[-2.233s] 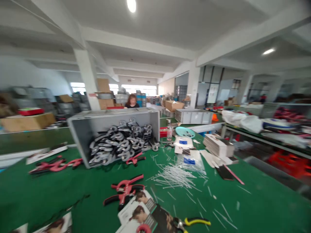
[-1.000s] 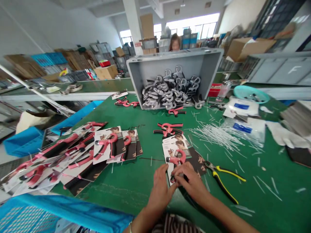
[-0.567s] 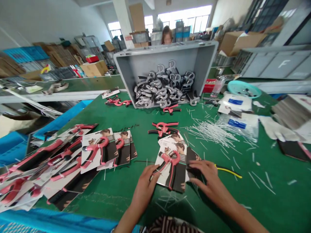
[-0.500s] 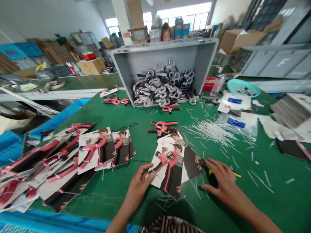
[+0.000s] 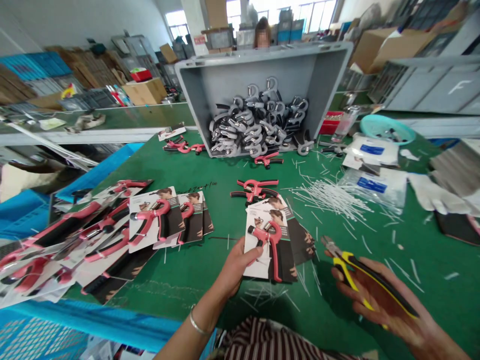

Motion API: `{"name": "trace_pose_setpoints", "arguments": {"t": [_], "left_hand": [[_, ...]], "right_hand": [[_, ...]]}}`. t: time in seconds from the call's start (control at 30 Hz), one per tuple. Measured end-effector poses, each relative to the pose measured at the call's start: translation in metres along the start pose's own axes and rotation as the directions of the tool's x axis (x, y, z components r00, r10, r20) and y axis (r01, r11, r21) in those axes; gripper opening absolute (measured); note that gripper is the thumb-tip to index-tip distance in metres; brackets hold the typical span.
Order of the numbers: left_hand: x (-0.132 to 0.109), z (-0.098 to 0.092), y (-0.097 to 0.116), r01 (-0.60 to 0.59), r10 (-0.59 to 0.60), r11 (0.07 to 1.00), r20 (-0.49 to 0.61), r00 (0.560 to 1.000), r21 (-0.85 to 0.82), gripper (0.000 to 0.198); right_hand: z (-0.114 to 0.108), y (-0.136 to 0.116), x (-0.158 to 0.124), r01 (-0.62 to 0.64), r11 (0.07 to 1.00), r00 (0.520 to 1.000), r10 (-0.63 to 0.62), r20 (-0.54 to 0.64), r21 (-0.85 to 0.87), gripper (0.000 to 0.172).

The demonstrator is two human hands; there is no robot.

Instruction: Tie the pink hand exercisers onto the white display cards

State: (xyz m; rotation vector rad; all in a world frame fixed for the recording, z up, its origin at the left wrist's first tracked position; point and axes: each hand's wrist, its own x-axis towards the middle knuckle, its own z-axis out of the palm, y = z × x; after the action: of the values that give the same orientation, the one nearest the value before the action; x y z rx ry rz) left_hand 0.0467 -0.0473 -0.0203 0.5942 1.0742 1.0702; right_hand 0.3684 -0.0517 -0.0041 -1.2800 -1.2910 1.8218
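Note:
A card with a pink and black hand grip (image 5: pixel 276 245) on it is held at its left edge by my left hand (image 5: pixel 240 262), thumb on top. Beneath it, more cards (image 5: pixel 302 242) fan out to the right. My right hand (image 5: pixel 378 295) is wrapped round yellow and black cutting pliers (image 5: pixel 352 267), whose jaws point up and left, beside the cards. Loose pink grips (image 5: pixel 255 190) lie just beyond the cards. White zip ties (image 5: pixel 333 200) form a pile at the right, with cut pieces scattered about. On the left are finished-looking carded grips (image 5: pixel 153 217) in overlapping heaps.
A grey crate (image 5: pixel 262 65) on its side holds many grey grips (image 5: pixel 258 125). Right of it stand a teal bowl (image 5: pixel 388 130), plastic bags (image 5: pixel 375 187) and a white glove (image 5: pixel 431 195). Blue crates (image 5: pixel 105 172) border the table's left. A person (image 5: pixel 262 35) is behind the grey crate.
My right hand has picked up the pliers from the table and moved right and nearer. My left hand has taken hold of the top card and shifted it slightly to the right.

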Motion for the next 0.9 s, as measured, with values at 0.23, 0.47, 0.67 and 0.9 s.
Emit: {"name": "trace_pose_setpoints", "arguments": {"t": [0.23,0.47,0.67,0.9], "left_hand": [[-0.005,-0.005,-0.005,-0.053,0.058,0.980,-0.020,0.998,0.194,0.044],[-0.010,-0.011,-0.007,-0.034,0.038,0.990,-0.029,0.999,0.133,0.042],[-0.005,-0.014,-0.009,-0.027,0.035,0.988,-0.047,0.998,0.151,0.044],[-0.004,-0.014,-0.008,-0.051,0.057,0.981,-0.028,0.998,0.185,0.045]], "right_hand": [[0.064,-0.024,0.022,0.135,0.970,0.955,-0.074,0.286,-0.201,0.049],[0.058,-0.015,0.050,0.401,0.137,0.875,-0.352,0.334,-0.906,0.062],[0.064,-0.012,0.058,0.385,-0.006,0.848,-0.394,0.356,-0.923,0.061],[0.077,-0.014,0.074,0.378,-0.020,0.837,-0.421,0.351,-0.926,0.063]]}}
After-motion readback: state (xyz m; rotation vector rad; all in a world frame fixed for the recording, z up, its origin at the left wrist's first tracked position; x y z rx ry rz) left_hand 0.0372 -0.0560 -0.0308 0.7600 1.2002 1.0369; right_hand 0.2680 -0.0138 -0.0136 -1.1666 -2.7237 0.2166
